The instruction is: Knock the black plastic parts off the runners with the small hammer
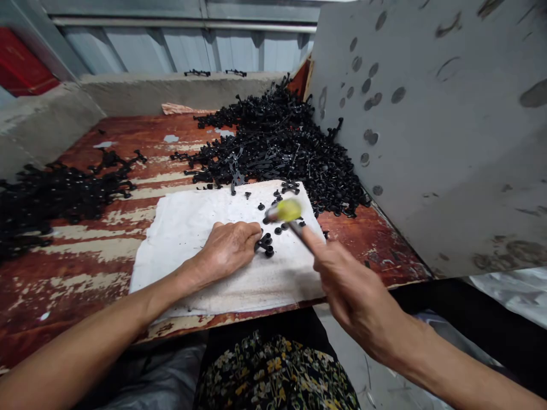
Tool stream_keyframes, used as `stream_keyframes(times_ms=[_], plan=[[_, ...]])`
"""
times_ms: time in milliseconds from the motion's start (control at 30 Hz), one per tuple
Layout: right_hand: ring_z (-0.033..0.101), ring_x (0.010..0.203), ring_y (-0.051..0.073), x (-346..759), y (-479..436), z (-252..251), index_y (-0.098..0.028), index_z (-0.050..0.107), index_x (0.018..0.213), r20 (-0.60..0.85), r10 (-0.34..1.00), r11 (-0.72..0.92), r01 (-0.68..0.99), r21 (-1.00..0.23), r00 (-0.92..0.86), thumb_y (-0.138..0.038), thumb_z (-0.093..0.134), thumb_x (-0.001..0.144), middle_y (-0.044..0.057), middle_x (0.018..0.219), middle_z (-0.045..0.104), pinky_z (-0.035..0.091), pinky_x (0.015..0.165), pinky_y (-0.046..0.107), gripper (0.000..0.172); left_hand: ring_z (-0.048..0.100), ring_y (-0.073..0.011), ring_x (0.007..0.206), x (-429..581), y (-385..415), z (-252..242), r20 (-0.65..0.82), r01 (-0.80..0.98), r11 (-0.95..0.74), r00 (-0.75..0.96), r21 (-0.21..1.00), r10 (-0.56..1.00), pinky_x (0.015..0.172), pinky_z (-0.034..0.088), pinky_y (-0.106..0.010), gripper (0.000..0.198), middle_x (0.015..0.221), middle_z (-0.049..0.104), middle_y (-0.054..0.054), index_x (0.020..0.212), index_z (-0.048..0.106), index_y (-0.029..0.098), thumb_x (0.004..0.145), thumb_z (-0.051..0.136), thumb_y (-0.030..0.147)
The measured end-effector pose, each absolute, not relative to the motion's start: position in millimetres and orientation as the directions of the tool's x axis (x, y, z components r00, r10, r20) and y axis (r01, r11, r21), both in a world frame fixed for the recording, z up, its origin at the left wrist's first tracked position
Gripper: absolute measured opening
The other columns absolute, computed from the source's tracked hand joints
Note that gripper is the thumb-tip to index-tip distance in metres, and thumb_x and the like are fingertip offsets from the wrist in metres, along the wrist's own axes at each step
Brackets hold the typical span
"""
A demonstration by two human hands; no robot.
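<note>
My left hand (233, 245) rests on a white cloth (179, 228), its fingers closed on a small black plastic part (265, 244) with round knobs. In my right hand (354, 285) is a small hammer (287, 210) with a yellow-green face, gripped by its dark handle. The hammer head is blurred by motion and hovers just beyond the black part. Around it on the cloth lie several loose round black pieces (278, 230). Behind the cloth rises a big heap of black plastic parts (277, 148).
A second pile of black parts (64, 193) lies at the left of the worn red-brown tabletop (98, 239). A tall grey panel (427, 142) closes off the right side. At the back runs a concrete ledge (137, 94) carrying two black parts, and a red object (25, 62) is at far left.
</note>
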State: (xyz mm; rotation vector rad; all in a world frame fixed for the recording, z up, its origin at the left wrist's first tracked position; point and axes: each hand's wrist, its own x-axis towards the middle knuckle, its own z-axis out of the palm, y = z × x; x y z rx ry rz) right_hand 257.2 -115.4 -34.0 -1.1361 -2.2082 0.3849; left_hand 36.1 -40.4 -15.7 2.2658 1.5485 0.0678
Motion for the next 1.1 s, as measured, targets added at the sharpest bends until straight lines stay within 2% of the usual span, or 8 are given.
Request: stream_keyframes(times_ms=[67,233,500,667,733,800,933,1100], plan=[[0.064,0.067,0.02,256,-115,-34,-0.026,0.026,0.155,0.327,0.813,0.582,0.645,-0.495,-0.483,-0.004,0.038,0.088,0.01,0.094,0.067,0.06,0.066,0.036,0.071,0.049,-0.0142,0.057,36,-40,-16,-0.185,0.889,-0.307,0.384,0.34,0.905,0.06,0.028,-0.027,0.025,0.06,0.054,0.001,0.072,0.057,0.02,0.088,0.038,0.021],[0.067,0.099,0.026,257,-115,-35,-0.029,0.016,0.157,0.423,0.799,0.6,0.618,-0.508,-0.428,-0.001,0.038,0.088,0.014,0.122,0.064,0.059,0.084,0.043,0.078,0.048,-0.0145,0.056,35,-41,-20,-0.151,0.879,-0.341,0.407,0.333,0.901,0.06,0.029,-0.028,0.029,0.059,0.056,0.0,0.067,0.054,0.02,0.09,0.037,0.024],[0.069,0.087,0.025,258,-115,-42,-0.021,0.028,0.154,0.308,0.839,0.543,0.643,-0.541,-0.449,-0.005,0.035,0.09,0.015,0.106,0.069,0.06,0.076,0.042,0.067,0.047,-0.0146,0.056,33,-40,-25,-0.136,0.867,-0.33,0.403,0.374,0.905,0.062,0.029,-0.03,0.026,0.059,0.055,0.001,0.067,0.054,0.021,0.088,0.039,0.021],[0.064,0.107,0.025,250,-101,-30,-0.02,0.047,0.141,0.249,0.918,0.386,0.546,-0.744,-0.31,-0.02,0.042,0.095,0.012,0.114,0.067,0.053,0.092,0.044,0.046,0.042,-0.0132,0.055,33,-41,-14,-0.162,0.86,-0.328,0.415,0.391,0.895,0.061,0.029,-0.029,0.025,0.057,0.047,0.003,0.067,0.048,0.02,0.089,0.038,0.021],[0.065,0.097,0.023,242,-92,-27,-0.02,0.058,0.121,0.2,0.946,0.3,0.459,-0.837,-0.253,-0.028,0.05,0.093,0.009,0.103,0.068,0.055,0.085,0.039,0.031,0.042,-0.013,0.056,35,-46,-9,-0.146,0.824,-0.38,0.475,0.42,0.868,0.062,0.031,-0.028,0.025,0.059,0.048,0.003,0.067,0.047,0.02,0.09,0.038,0.021],[0.062,0.069,0.017,231,-84,-29,-0.02,0.06,0.096,0.081,0.968,0.159,0.335,-0.929,-0.237,-0.034,0.057,0.088,0.002,0.079,0.064,0.055,0.063,0.031,0.017,0.044,-0.0134,0.059,37,-51,-6,-0.12,0.774,-0.448,0.548,0.447,0.828,0.065,0.034,-0.029,0.026,0.062,0.05,0.002,0.068,0.049,0.02,0.091,0.037,0.021],[0.034,0.032,0.007,213,-79,-39,-0.023,0.047,0.088,-0.192,0.925,-0.196,0.023,-0.98,-0.329,-0.041,0.06,0.083,-0.012,0.048,0.042,0.03,0.032,0.018,0.022,0.053,-0.0171,0.072,36,-63,-11,-0.015,0.703,-0.503,0.589,0.504,0.808,0.076,0.039,-0.033,0.028,0.07,0.057,-0.001,0.074,0.055,0.021,0.094,0.036,0.025],[0.032,0.029,0.006,207,-86,-41,-0.024,0.043,0.085,-0.21,0.939,-0.235,-0.06,-0.97,-0.273,-0.045,0.06,0.081,-0.014,0.042,0.04,0.027,0.029,0.016,0.028,0.057,-0.0199,0.092,17,-68,-15,0.167,0.689,-0.273,0.219,0.671,0.961,0.081,0.045,-0.034,0.03,0.103,0.061,-0.007,0.106,0.054,0.019,0.09,0.045,0.043]])
